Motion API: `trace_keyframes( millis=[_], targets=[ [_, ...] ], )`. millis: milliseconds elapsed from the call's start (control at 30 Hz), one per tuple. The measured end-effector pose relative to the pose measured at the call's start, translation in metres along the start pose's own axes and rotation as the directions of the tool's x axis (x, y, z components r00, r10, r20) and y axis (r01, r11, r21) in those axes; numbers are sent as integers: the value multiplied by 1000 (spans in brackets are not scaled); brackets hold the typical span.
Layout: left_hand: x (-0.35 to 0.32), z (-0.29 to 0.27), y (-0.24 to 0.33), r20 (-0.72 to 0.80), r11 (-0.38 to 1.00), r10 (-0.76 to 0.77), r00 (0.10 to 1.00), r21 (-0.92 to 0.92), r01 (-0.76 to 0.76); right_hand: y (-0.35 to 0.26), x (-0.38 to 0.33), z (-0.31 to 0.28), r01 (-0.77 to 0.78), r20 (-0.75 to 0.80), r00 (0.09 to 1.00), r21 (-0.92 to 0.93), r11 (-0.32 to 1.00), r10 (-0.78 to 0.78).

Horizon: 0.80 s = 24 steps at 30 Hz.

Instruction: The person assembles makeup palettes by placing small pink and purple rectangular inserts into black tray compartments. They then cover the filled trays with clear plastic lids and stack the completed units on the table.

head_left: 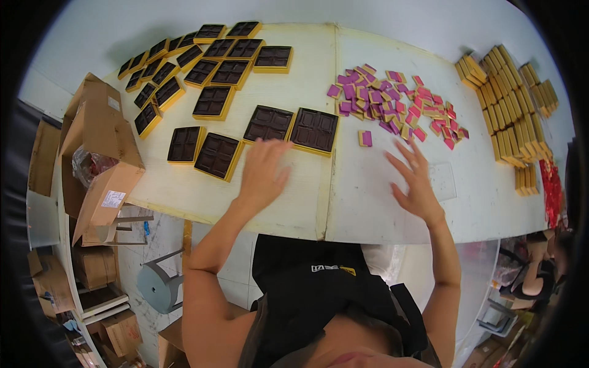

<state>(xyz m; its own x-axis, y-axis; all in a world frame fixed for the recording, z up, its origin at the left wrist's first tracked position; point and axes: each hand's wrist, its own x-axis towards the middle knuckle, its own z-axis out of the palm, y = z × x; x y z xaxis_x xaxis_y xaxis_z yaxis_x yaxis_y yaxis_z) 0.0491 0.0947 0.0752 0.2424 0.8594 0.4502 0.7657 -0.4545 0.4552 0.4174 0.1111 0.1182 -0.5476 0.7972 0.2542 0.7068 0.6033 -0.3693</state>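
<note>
My left hand (262, 175) is open, fingers spread, its fingertips at the near edge of a shallow gold box (268, 122) with a dark brown compartment tray. Whether the fingertips touch that box I cannot tell. Right beside it stands a matching box (315, 129). Two more lie left of this hand, the nearer one (218, 156) slightly tilted in line. On the right, my right hand (412, 181) hovers open over the table with nothing in it. Just beyond its fingers lies a single purple and gold piece (365, 138), apart from a loose pile of purple pieces (362, 93) and pink ones (423, 101).
Several more gold boxes with brown trays (230, 72) cover the far left. Stacked gold boxes (506, 104) stand at the far right, near red material (551, 190). An opened carton (101, 153) is at the left edge; a stool (158, 287) stands below. Another person (540, 276) is at lower right.
</note>
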Motion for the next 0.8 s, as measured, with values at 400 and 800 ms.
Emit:
trace_keyframes(
  millis=[400, 800],
  targets=[
    [-85, 17, 32, -70, 995, -71, 995, 65, 76, -35, 15, 59, 323, -17, 946, -23, 946, -323],
    [-28, 53, 19, 5, 998, -52, 999, 29, 52, -40, -92, 61, -425, -419, 793, 139, 895, 442]
  ],
)
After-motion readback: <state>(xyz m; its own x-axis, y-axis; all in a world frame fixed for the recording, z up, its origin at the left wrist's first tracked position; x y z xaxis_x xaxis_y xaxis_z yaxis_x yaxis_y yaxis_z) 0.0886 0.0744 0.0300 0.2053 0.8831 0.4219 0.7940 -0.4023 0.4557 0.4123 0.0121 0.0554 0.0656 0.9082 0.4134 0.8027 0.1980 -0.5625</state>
